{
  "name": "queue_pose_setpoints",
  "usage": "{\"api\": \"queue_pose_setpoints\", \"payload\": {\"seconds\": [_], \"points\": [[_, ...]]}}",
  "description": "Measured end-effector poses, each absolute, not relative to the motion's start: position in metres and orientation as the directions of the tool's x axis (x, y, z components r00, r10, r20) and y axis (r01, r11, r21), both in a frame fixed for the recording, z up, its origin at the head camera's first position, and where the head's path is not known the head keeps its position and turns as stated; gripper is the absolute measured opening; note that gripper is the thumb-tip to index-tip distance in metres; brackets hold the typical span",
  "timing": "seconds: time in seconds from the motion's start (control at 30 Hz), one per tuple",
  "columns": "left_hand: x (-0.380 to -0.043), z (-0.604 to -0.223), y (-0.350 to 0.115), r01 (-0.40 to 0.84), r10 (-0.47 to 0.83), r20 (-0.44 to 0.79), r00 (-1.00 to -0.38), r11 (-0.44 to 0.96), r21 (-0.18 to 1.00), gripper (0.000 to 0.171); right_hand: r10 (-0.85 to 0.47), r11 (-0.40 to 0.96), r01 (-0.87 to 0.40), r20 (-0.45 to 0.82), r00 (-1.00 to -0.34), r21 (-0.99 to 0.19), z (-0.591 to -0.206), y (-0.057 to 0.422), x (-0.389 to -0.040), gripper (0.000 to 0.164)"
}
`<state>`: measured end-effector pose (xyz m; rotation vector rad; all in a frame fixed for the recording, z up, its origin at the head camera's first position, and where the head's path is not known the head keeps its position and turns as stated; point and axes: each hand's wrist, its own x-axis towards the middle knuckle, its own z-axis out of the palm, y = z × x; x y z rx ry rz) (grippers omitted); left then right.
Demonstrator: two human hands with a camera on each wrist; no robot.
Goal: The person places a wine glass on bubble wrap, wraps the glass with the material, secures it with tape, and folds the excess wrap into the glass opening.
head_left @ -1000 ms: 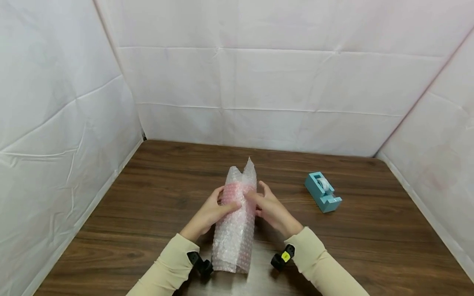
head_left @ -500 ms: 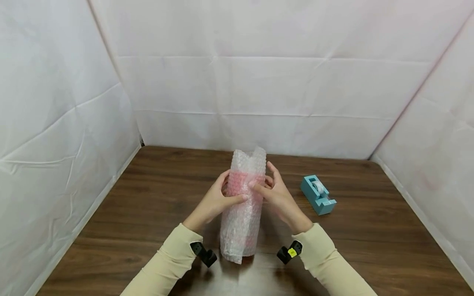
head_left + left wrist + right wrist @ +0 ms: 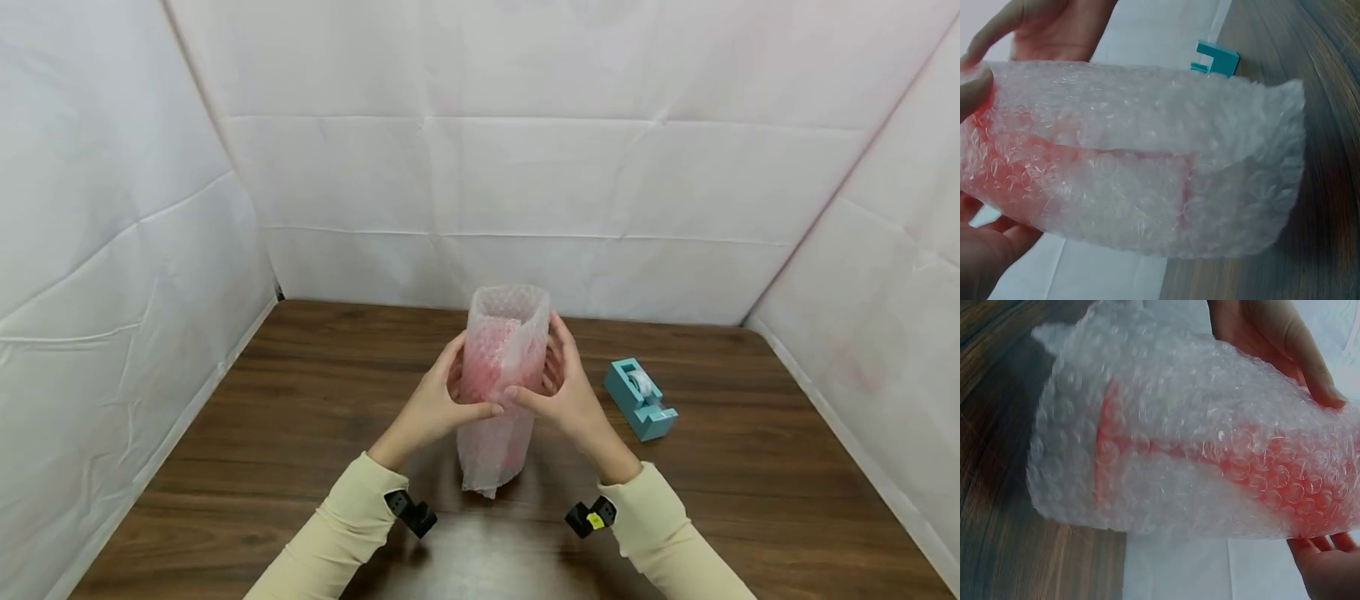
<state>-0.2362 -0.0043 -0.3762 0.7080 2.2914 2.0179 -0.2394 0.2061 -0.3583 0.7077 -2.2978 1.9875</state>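
Observation:
Both hands hold a roll of bubble wrap (image 3: pixel 498 433) at the middle of the table, one on each side. Inside it a red stemmed glass (image 3: pixel 1266 469) shows through, its thin stem and flat foot visible in the right wrist view. The left hand (image 3: pixel 435 404) curls round the left side, thumb across the front. The right hand (image 3: pixel 570 392) grips the right side, its thumb close to the other thumb. At the top the wrap forms an open tube. Its lower end extends past the glass's foot. Fingers behind the roll are partly hidden.
A teal tape dispenser (image 3: pixel 641 400) with a roll of clear tape stands to the right of the hands. The dark wooden table (image 3: pixel 300 417) is bordered by white cloth walls (image 3: pixel 525 183) at the back and both sides.
The wrapped glass has moved away from the body and tipped more upright, so its open top now shows. Both hands have stayed round it, moving along with it.

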Motion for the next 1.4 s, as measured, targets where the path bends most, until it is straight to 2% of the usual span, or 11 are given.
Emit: {"api": "queue_pose_setpoints", "payload": {"seconds": [0.2,0.53,0.77,0.83,0.9,1.0,1.07,1.13,1.2,1.27,1.4], "points": [[-0.234,-0.383,-0.005,0.404,0.337,0.359,-0.871,0.073,0.912,0.099,-0.329,0.091,-0.484,0.432,-0.84,-0.871,-0.363,0.209,-0.231,0.11],[-0.228,-0.392,-0.004,0.446,0.33,0.406,-0.852,0.052,0.894,0.098,-0.321,0.076,-0.513,0.467,-0.824,-0.855,-0.37,0.21,-0.222,0.11],[-0.224,-0.395,-0.007,0.446,0.326,0.41,-0.852,0.039,0.894,0.098,-0.332,0.042,-0.56,0.517,-0.789,-0.828,-0.375,0.214,-0.216,0.095],[-0.223,-0.395,-0.008,0.452,0.322,0.418,-0.849,0.036,0.891,0.098,-0.316,0.041,-0.632,0.59,-0.743,-0.774,-0.375,0.216,-0.216,0.088],[-0.223,-0.395,-0.008,0.457,0.316,0.423,-0.849,0.037,0.889,0.099,-0.294,0.054,-0.741,0.698,-0.653,-0.67,-0.375,0.216,-0.218,0.076],[-0.222,-0.395,-0.008,0.462,0.311,0.427,-0.849,0.043,0.886,0.098,-0.275,0.173,-0.894,0.851,-0.447,-0.414,-0.373,0.218,-0.222,0.056],[-0.221,-0.394,-0.008,0.461,0.312,0.426,-0.849,0.045,0.886,0.099,-0.293,0.268,-0.931,0.899,-0.326,-0.25,-0.372,0.219,-0.223,0.048],[-0.221,-0.393,-0.007,0.46,0.314,0.424,-0.849,0.045,0.887,0.099,-0.339,0.336,-0.935,0.911,-0.234,-0.115,-0.37,0.219,-0.223,0.041],[-0.22,-0.392,-0.007,0.46,0.317,0.424,-0.848,0.044,0.887,0.098,-0.396,0.35,-0.936,0.899,-0.186,-0.04,-0.368,0.22,-0.223,0.037],[-0.22,-0.392,-0.006,0.46,0.32,0.423,-0.848,0.046,0.887,0.097,-0.44,0.349,-0.937,0.883,-0.166,-0.002,-0.367,0.221,-0.223,0.039],[-0.22,-0.391,-0.003,0.461,0.325,0.425,-0.845,0.04,0.887,0.096,-0.493,0.358,-0.934,0.851,-0.18,0.01,-0.368,0.224,-0.225,0.048]]}}
